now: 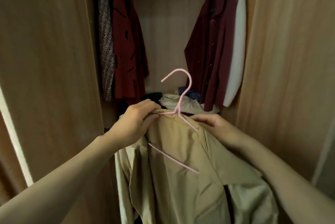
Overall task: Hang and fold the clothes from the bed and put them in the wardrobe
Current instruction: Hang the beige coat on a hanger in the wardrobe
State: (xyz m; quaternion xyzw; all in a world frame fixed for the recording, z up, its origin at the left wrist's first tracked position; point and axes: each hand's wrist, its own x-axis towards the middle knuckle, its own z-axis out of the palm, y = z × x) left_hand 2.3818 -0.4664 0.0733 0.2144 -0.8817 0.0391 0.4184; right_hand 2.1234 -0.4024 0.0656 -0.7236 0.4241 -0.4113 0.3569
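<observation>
A person holds a tan shirt [183,165] on a pink hanger [178,104] in front of the open wardrobe [50,60]. The left hand [135,121] grips the shirt's collar and the hanger's arm. The right hand [213,124] pinches the shirt's other shoulder. Inside hang a red coat [126,46] and a dark red shirt [212,48].

A home bedroom: an open wooden wardrobe [282,60] with hanging clothes [212,46].
</observation>
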